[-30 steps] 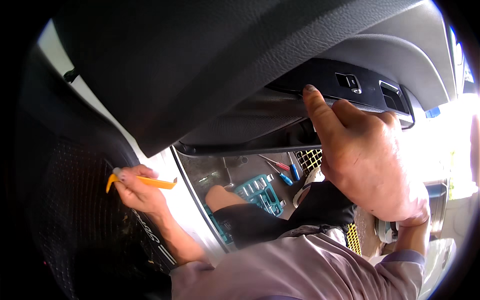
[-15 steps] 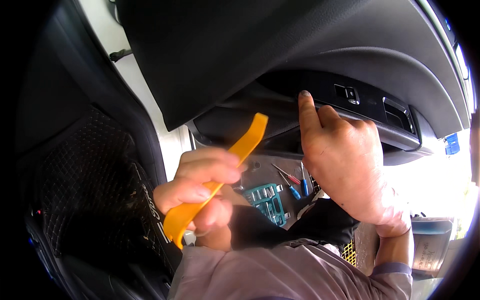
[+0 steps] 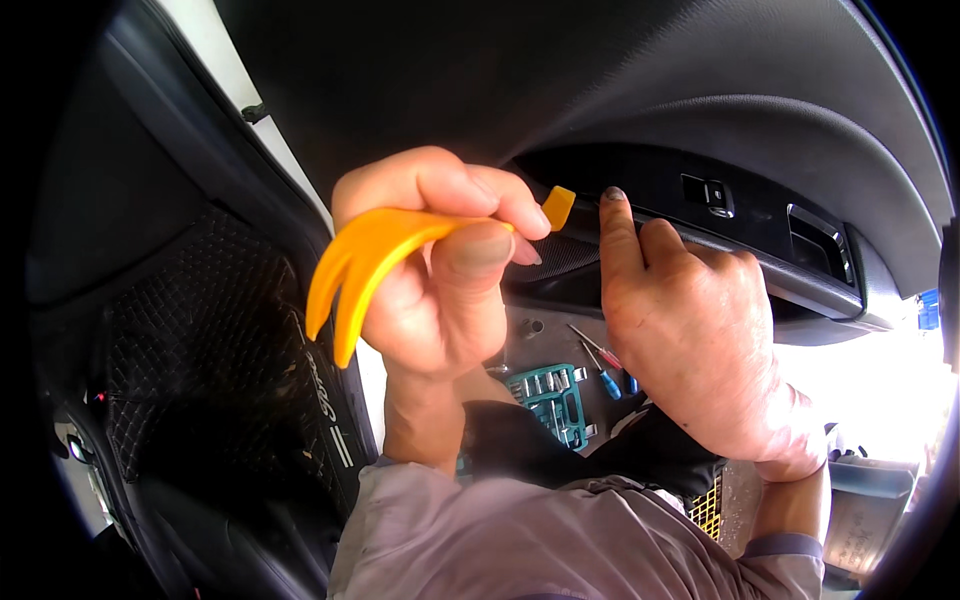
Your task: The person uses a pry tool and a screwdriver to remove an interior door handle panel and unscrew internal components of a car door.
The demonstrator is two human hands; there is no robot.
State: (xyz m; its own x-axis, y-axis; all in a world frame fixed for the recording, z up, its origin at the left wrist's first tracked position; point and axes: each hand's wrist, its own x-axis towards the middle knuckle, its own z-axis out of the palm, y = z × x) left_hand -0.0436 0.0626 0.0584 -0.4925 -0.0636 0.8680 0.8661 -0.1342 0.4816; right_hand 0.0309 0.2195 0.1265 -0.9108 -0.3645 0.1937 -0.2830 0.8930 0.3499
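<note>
My left hand (image 3: 425, 275) is closed on a yellow plastic trim pry tool (image 3: 385, 232), pinched between thumb and fingers. Its forked, curved end points down to the left, and its flat tip shows beyond my fingers near the armrest. My right hand (image 3: 690, 320) holds nothing I can see. Its index finger is stretched out, with the fingertip on the black switch panel (image 3: 650, 175) of a car door, while the other fingers bend at the armrest edge, their tips hidden. A window switch (image 3: 717, 197) sits in that panel, right of the fingertip.
Below the door, a teal socket set case (image 3: 575, 415) lies on the ground beside screwdrivers, one with a blue handle (image 3: 610, 385). To the left is the car interior with a quilted floor mat (image 3: 170, 330). A bucket-like container (image 3: 868, 510) stands at lower right.
My left hand has risen toward the door and turned the pry tool, so the forked end now faces me and the tip is nearer the panel. My right fingertip stays on the panel.
</note>
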